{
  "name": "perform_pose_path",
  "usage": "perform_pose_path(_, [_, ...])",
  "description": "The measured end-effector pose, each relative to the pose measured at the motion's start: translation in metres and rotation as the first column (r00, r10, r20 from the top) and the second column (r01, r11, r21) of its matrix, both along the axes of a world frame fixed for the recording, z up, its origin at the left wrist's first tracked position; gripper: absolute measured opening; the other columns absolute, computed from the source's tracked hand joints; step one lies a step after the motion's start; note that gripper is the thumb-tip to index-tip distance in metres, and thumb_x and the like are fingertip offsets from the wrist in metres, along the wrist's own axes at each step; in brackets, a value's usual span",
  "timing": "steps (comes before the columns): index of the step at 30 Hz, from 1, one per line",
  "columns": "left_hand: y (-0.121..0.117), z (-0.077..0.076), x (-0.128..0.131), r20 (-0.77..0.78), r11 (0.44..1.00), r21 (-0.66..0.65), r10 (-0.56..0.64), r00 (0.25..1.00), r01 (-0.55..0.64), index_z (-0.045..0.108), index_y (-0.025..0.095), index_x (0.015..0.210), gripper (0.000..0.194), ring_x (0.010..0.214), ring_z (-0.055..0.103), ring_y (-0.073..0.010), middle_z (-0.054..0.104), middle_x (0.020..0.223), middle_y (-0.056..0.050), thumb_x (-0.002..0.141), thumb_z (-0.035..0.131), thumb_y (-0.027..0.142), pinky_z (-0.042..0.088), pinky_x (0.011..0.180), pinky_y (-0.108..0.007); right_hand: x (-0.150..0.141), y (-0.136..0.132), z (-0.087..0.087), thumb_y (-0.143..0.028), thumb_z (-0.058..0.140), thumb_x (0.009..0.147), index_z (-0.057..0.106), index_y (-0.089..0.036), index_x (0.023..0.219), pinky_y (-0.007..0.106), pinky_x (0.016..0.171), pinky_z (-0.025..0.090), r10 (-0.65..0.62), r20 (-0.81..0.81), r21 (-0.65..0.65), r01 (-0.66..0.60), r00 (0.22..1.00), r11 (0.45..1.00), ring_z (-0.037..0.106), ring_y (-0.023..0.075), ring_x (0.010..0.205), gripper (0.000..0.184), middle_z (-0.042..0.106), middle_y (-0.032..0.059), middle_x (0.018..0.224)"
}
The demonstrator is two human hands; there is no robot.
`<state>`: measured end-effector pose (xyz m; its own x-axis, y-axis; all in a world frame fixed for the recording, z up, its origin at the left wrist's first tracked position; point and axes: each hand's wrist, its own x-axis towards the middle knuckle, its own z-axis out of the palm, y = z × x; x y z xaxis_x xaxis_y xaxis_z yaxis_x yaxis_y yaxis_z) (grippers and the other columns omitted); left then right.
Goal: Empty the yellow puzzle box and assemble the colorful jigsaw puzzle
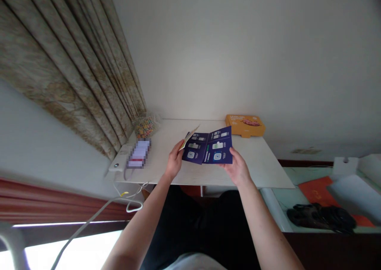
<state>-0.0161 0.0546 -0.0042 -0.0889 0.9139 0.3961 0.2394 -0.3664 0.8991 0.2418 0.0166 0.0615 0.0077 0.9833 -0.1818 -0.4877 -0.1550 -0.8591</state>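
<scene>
Dark-blue leaflet (196, 154) open at its crease, not laid down; pages left, can't tell | left hand (175, 159) grasps left edge by pale, slanting page (190, 137), right hand (238, 170) grips right edge | held above smooth white table (262, 162) | thin printed paper; beyond, boxy orange carton (245, 126), crinkly clear bag (146, 126)

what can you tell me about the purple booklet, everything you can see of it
The booklet is dark purple, looks like paper or thin card, and is open, with a fold between its two facing pages. Both carry small pale pictures and, near the bottom, a light square graphic; most print is too small to read. A pale leaf rises at its left side. The left hand grips that side, the right hand the right edge, over the white table.
</scene>
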Motion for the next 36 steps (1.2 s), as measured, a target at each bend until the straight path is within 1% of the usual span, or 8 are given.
perform_pose_path(3, [-0.001,0.000,0.009,0.219,0.985,-0.172,0.064,0.974,-0.027,0.074,0.017,0.118,0.044,0.129,0.063,-0.0313,0.073,0.127,-0.012,0.096,0.061,0.053,0.043,0.117,-0.048,-0.005,0.001,0.001,-0.078,0.055,0.086,0.060,-0.042,0.136,0.053,0.099,0.054,0.101,0.014,0.147,-0.102,0.995,0.984,0.056,0.0316,0.135,0.063,0.060,0.0017,0.148])
perform_pose_path(6, [-0.002,-0.003,0.020,0.479,0.952,-0.300,0.097,0.872,0.058,0.074,0.016,0.107,0.050,0.119,0.068,-0.0340,0.078,0.113,-0.012,0.083,0.073,0.060,0.051,0.108,-0.049,-0.015,0.002,-0.002,-0.081,0.048,0.089,0.053,-0.044,0.145,0.056,0.113,0.043,0.116,0.202,0.294,-0.173,0.973,0.940,0.039,0.0304,0.150,0.068,0.042,0.0001,0.164])
perform_pose_path(10, [-0.004,-0.004,0.026,0.652,0.932,-0.320,0.085,0.754,0.171,0.072,0.017,0.104,0.051,0.111,0.071,-0.0328,0.079,0.107,-0.010,0.073,0.083,0.056,0.056,0.100,-0.045,-0.025,0.011,-0.017,-0.068,0.068,0.086,0.057,-0.035,0.143,0.052,0.126,0.026,-0.153,0.563,0.379,-0.089,0.812,0.921,0.024,0.0291,0.157,0.066,0.033,0.0053,0.168])
perform_pose_path(13, [-0.004,-0.001,0.025,0.643,0.931,-0.317,0.072,0.762,0.179,0.071,0.019,0.105,0.049,0.109,0.073,-0.0315,0.078,0.111,-0.010,0.074,0.082,0.055,0.057,0.097,-0.044,-0.021,0.025,-0.035,-0.066,0.074,0.081,0.056,-0.031,0.144,0.050,0.124,0.029,-0.216,0.642,0.308,0.010,0.735,0.951,0.028,0.0303,0.155,0.074,0.034,0.0094,0.166])
perform_pose_path(18, [-0.004,0.008,0.019,0.645,0.934,-0.307,0.061,0.762,0.185,0.071,0.018,0.114,0.052,0.114,0.072,-0.0332,0.077,0.118,-0.012,0.076,0.080,0.053,0.056,0.099,-0.047,-0.005,0.042,-0.057,-0.065,0.080,0.073,0.059,-0.032,0.140,0.049,0.117,0.040,-0.008,0.619,0.047,-0.026,0.786,0.999,0.047,0.0325,0.143,0.078,0.051,0.0089,0.156])
perform_pose_path(22, [-0.005,0.020,0.018,0.706,0.935,-0.281,0.049,0.707,0.216,0.074,0.017,0.107,0.048,0.114,0.072,-0.0348,0.079,0.112,-0.012,0.069,0.086,0.044,0.056,0.100,-0.048,-0.002,0.040,-0.059,-0.062,0.086,0.068,0.068,-0.030,0.131,0.045,0.105,0.051,0.091,0.553,-0.018,-0.097,0.828,0.995,0.057,0.0319,0.133,0.073,0.063,0.0084,0.144])
perform_pose_path(27, [-0.005,0.042,0.018,0.674,0.940,-0.237,-0.024,0.739,0.247,0.077,0.017,0.098,0.042,0.108,0.073,-0.0361,0.081,0.101,-0.010,0.059,0.088,0.029,0.058,0.096,-0.049,-0.005,0.033,-0.045,-0.049,0.088,0.070,0.070,-0.033,0.130,0.031,0.075,0.057,0.243,0.352,0.025,-0.268,0.904,0.963,0.072,0.0252,0.103,0.064,0.073,0.0033,0.129])
perform_pose_path(36, [-0.003,0.055,0.015,0.609,0.952,-0.248,0.010,0.793,0.179,0.079,0.015,0.095,0.040,0.104,0.074,-0.0360,0.081,0.099,-0.010,0.060,0.089,0.031,0.059,0.094,-0.049,-0.005,0.029,-0.033,-0.040,0.088,0.069,0.065,-0.034,0.138,0.033,0.080,0.058,0.189,0.338,0.098,-0.234,0.922,0.967,0.072,0.0251,0.103,0.073,0.074,0.0019,0.128])
